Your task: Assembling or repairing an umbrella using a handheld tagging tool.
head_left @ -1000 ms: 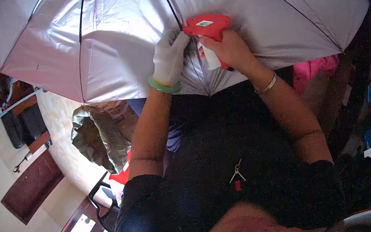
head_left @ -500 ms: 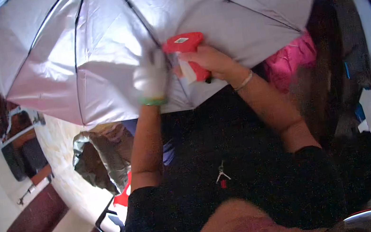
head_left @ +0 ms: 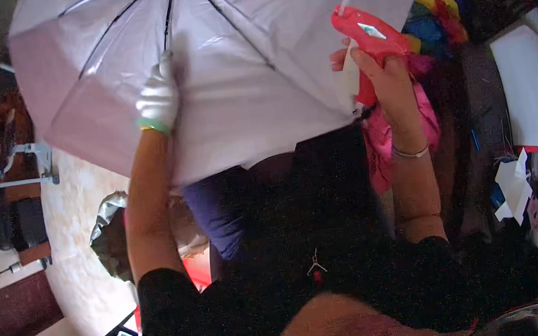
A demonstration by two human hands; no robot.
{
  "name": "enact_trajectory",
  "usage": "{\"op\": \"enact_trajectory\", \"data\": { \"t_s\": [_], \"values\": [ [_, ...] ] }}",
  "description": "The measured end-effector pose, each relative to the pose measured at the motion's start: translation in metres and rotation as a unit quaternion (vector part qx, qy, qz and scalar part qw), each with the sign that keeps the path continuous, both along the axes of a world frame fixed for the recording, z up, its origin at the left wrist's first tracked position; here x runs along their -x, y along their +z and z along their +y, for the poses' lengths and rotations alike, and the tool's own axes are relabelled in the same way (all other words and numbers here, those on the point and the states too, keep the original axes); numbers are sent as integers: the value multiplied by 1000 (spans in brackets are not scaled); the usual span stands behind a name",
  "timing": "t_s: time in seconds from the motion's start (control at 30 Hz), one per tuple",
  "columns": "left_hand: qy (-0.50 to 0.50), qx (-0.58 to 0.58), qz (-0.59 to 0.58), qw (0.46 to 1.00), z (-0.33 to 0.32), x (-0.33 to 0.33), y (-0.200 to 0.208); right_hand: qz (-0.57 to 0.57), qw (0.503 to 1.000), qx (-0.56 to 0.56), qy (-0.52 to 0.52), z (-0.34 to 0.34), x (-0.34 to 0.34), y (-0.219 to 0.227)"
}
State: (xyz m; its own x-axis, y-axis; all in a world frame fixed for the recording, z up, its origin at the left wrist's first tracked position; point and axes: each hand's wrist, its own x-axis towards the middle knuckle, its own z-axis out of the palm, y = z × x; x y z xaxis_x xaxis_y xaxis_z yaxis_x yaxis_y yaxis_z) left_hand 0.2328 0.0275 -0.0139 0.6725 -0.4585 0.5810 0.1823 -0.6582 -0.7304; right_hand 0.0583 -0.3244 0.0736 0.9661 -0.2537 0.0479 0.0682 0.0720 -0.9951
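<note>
One open white umbrella (head_left: 233, 69), black ribs showing, spread above the lap. One left hand (head_left: 159, 97), white-gloved, pressed on the umbrella's canopy beside a rib. One right hand (head_left: 389, 77), bare, wrapped around one red glue gun (head_left: 371, 38) at the umbrella's right edge. One pink cloth (head_left: 377, 145) below that edge.

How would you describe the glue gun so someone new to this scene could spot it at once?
Start from the big open silver umbrella filling the top of the view. At its right edge, the bare right hand grips a red glue gun with a white glue stick poking from its upper end. It is the only hard, solid-red tool; the pink cloth beneath is soft.
</note>
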Motion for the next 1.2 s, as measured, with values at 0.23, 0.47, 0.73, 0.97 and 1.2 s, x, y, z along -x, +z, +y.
{"op": "enact_trajectory", "data": {
  "t_s": [0.23,0.47,0.73,0.97,1.2],
  "values": [
    [-62,299,262,916,44,-18,19,87,984,-134,73,34,-3,-95],
    [29,511,306,803,-90,10,-1,183,959,1,215,41,-26,-95],
    [12,485,313,817,-100,-14,0,95,924,230,291,72,-196,-74],
    [-14,595,370,713,-82,-31,-10,23,959,-37,279,84,-209,-144],
    [-97,849,385,348,-85,-34,-27,-16,988,110,103,110,-193,-147]
  ]
}}
